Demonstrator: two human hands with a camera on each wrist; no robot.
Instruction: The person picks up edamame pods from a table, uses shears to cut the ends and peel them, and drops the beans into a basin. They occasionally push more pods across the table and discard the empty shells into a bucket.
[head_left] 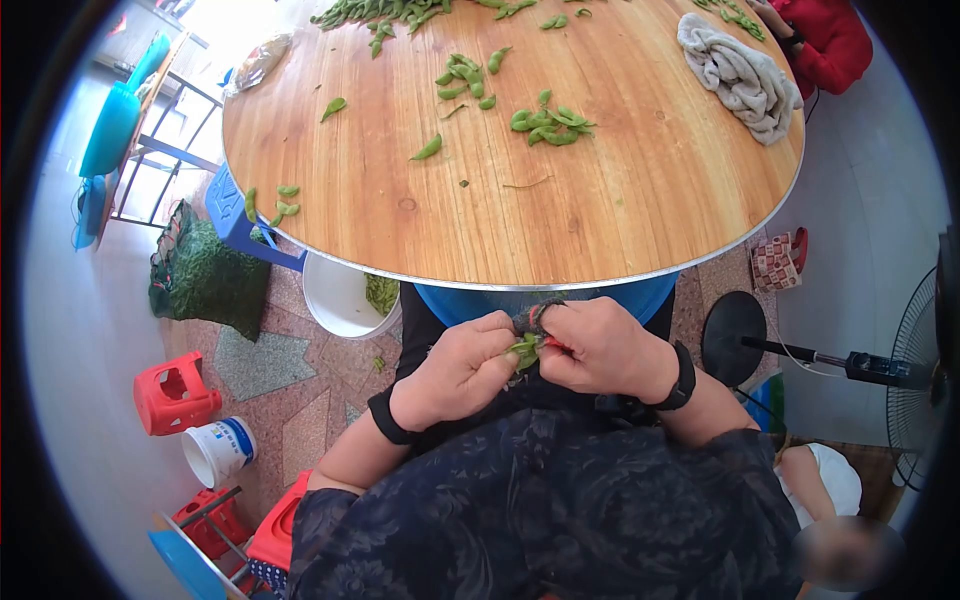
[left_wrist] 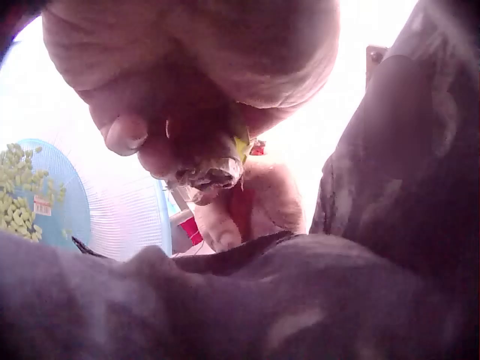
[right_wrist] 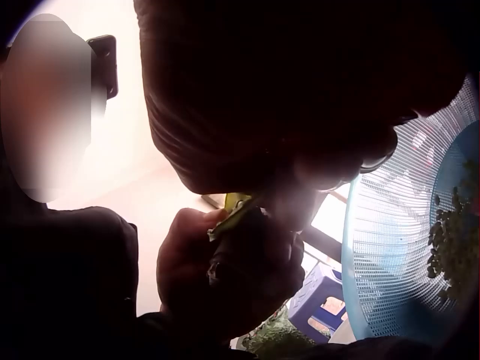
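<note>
Both hands meet over the lap, just below the table edge. Curled fingers of the left hand (head_left: pixel 456 372) pinch a green pod (head_left: pixel 525 350) from the left. From the other side the right hand (head_left: pixel 606 348) grips at the same pod, thumb and fingers bent, with something red beside them. Dark wrapping shows around a fingertip. In the right wrist view the pod (right_wrist: pixel 238 214) looks split between the two hands. Beneath the hands is a blue basket (left_wrist: pixel 127 214) with loose green beans (left_wrist: pixel 19 202) in it.
The round wooden table (head_left: pixel 350 190) carries scattered pods (head_left: pixel 552 125), a pile at the back and a grey cloth (head_left: pixel 740 78). A white bucket (head_left: pixel 335 300) and a green sack (head_left: pixel 215 270) stand left; a fan (head_left: pixel 910 375) is at right. Another person's red sleeve (head_left: pixel 830 45) shows at back right.
</note>
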